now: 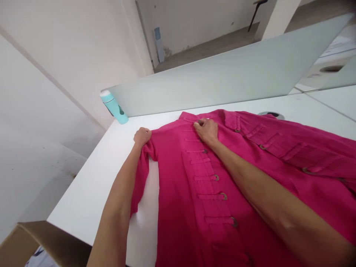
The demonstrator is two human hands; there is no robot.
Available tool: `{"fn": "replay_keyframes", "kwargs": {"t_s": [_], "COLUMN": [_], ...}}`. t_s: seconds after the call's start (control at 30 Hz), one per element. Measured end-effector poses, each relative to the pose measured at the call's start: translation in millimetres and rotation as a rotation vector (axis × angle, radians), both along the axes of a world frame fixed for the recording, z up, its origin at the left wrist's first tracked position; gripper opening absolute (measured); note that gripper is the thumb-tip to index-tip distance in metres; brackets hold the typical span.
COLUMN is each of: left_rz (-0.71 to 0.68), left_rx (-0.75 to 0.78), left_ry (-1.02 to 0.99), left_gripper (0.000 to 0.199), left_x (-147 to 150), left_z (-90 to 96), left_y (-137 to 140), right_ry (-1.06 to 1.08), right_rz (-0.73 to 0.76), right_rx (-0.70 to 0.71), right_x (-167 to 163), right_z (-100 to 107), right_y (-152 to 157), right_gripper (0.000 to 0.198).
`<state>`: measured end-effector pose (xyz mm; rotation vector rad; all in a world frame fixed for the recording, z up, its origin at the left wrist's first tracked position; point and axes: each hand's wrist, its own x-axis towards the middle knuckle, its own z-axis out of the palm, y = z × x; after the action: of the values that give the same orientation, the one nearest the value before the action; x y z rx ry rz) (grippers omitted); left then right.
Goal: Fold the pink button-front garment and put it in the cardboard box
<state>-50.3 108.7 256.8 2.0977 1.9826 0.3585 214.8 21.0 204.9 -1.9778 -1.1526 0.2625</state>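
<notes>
A bright pink long garment [172, 178], like a shirt or jacket, lies spread on the white table with its collar towards the far edge. Fabric loops and ring-like fasteners run down its front and along the sleeve on the right. My left hand [142, 136] grips the garment at the left shoulder, fingers closed on the cloth, and the left sleeve hangs down beneath my wrist. Near the collar, my right hand [207, 130] pinches the front placket at its top, with the fingertips partly hidden by the hand itself.
A turquoise bottle with a white cap [114, 106] stands at the table's far left corner. Behind the white table [97, 163] rises a pale divider panel [208, 81]. An open cardboard box [52, 241] sits below the near left edge. A round grommet [271, 115] lies behind the garment.
</notes>
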Motion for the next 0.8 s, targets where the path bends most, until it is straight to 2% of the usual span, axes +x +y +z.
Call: {"fn": "replay_keyframes", "kwargs": {"t_s": [0.1, 0.23, 0.33, 0.47, 0.63, 0.8], "left_rz": [0.028, -0.031, -0.099, -0.199, -0.21, -0.257], "left_rx": [-0.012, 0.069, 0.108, 0.081, 0.013, 0.044], "left_ry": [0.121, 0.236, 0.265, 0.266, 0.199, 0.174], "left_gripper": [0.02, 0.031, 0.034, 0.039, 0.041, 0.028], "left_x": [5.7, 15.9, 30.2, 57.3, 87.9, 102.4], "left_z": [0.1, 5.5, 9.5, 11.5, 5.4, -8.1], "left_y": [-3.3, -5.8, -3.7, 3.0, 10.4, 11.9], "right_ry": [-0.005, 0.03, 0.027, 0.0, -0.053, -0.081], "right_rz": [-0.002, 0.027, 0.064, 0.069, 0.022, 0.004], "right_rx": [-0.05, -0.05, -0.042, -0.045, -0.082, -0.07], "right_x": [-1.9, -2.6, -2.3, -4.1, -8.6, -10.2], "right_z": [0.6, 4.1, 6.0, 6.2, 6.8, 7.1], "right_y": [0.3, -2.1, -4.6, -6.3, -6.6, -6.3], "right_gripper": [0.017, 0.046, 0.054, 0.053, 0.039, 0.03]}}
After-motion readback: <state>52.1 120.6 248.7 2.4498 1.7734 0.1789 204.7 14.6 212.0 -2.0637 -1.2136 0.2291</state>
